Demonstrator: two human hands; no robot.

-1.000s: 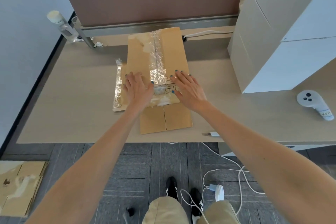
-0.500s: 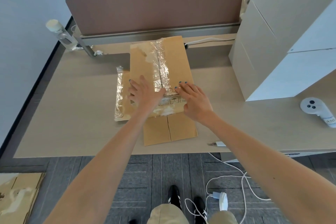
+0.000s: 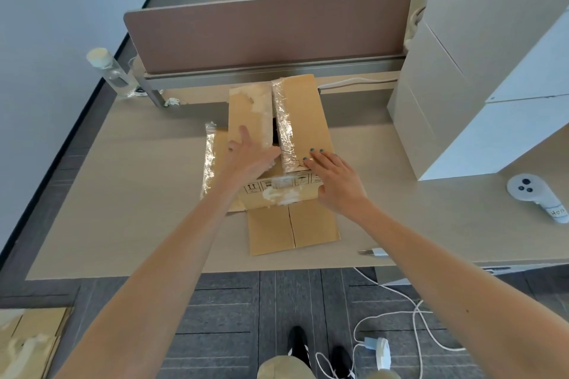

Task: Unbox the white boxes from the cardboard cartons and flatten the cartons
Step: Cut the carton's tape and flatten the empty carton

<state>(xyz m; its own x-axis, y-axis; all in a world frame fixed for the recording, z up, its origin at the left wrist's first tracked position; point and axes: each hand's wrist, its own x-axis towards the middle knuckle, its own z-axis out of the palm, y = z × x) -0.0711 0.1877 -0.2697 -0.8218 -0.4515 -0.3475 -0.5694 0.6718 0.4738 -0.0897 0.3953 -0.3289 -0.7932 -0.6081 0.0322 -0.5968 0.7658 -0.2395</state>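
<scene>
Left hand (image 3: pixel 251 157) flat, fingers extended, pressing left flap (image 3: pixel 246 114); right hand (image 3: pixel 335 181) flat on right flap (image 3: pixel 308 114). Carton (image 3: pixel 308 224) at desk (image 3: pixel 123 194) centre, seam gaping. Risk: uneven pressure lets flaps spring up, carton skids.

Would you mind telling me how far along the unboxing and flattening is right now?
Done: white boxes stand stacked on the desk at right, and flattened cardboard lies on the floor. In hand: the left hand and right hand rest on a carton whose taped flaps show a gap. Left: flattening it.

Brown taped carton (image 3: pixel 308 120) on desk, top flaps parting; white boxes (image 3: pixel 480 95) right.
</scene>
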